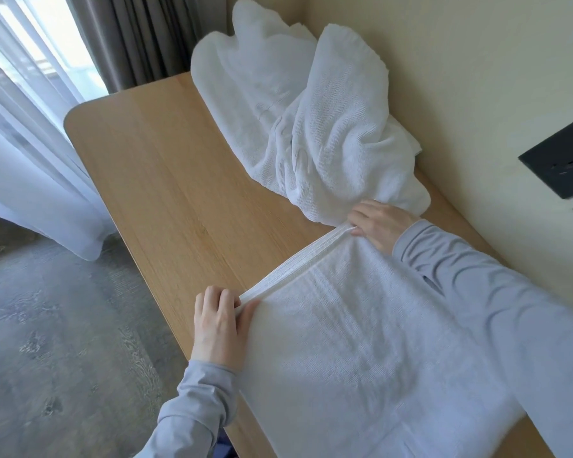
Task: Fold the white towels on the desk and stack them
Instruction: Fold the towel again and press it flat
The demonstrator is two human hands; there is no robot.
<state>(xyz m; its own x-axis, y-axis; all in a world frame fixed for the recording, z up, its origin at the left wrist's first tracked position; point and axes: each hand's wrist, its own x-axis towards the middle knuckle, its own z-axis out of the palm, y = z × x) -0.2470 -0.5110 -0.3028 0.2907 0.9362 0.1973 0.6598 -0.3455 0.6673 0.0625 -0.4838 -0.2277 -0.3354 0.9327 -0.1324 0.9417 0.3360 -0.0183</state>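
Desk (166,166): light wood, rounded corner, set against a cream wall.
Flat towel (361,342): white, spread on the near part of the desk; its banded far edge runs taut between both hands.
Left hand (220,325): fingers curled, pinching the near corner of that edge at the desk's front side.
Right hand (379,224): fingers curled, pinching the far corner, close to the wall.
Towel heap (305,127): white, crumpled, unfolded, on the far part of the desk against the wall, just beyond the right hand.
Sleeves: grey, on both arms.
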